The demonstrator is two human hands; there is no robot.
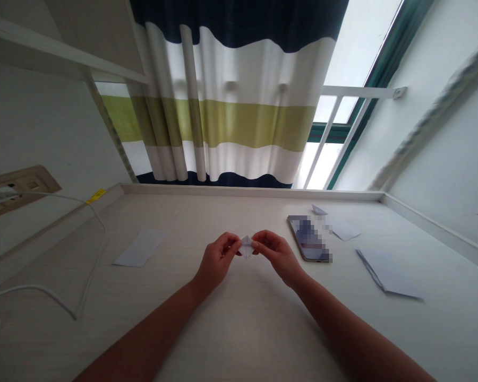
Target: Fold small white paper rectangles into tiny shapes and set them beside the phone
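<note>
Between my two hands is a small piece of folded white paper (pixel 246 248), diamond-shaped, with crease lines on its face. My left hand (pixel 220 256) pinches its left corner between thumb and fingers. On the other side, my right hand (pixel 278 254) grips the right corner the same way. The paper is held above the pale tabletop (pixel 239 329). My fingertips cover its two side corners.
Right of my hands lies a smartphone (pixel 308 239), partly pixelated, beside a loose paper sheet (pixel 344 228) and a small folded paper piece (pixel 319 210). A paper stack (pixel 390 273) sits further right. At left are another sheet (pixel 140 248) and a white cable (pixel 99 254) from a wall socket (pixel 19 190).
</note>
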